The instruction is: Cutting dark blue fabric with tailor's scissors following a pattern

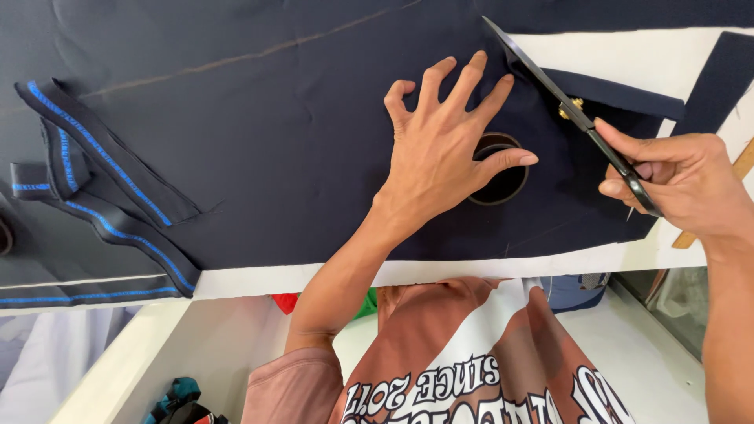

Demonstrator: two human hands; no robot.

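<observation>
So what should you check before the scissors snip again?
1. Left hand flat on the dark cloth: ok.
2. Left fingers away from the blades: not ok, close to them.
3. Right hand holding the scissors: ok.
4. Blades open: ok.
5. Round weight resting on the cloth: ok.
6. Cut follows a marked line: cannot tell.

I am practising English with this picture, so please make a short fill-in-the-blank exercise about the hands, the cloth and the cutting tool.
1. The right hand holds long black metal ____ with a brass-coloured pivot.
2. The left hand lies flat, fingers spread, on the dark navy ____ on the white table.
3. Beside the left thumb stands a round dark ring-shaped object, resting on the ____.
4. The folded dark strips at the far left have ____ stitching.

Missing words: scissors; fabric; fabric; blue
</observation>
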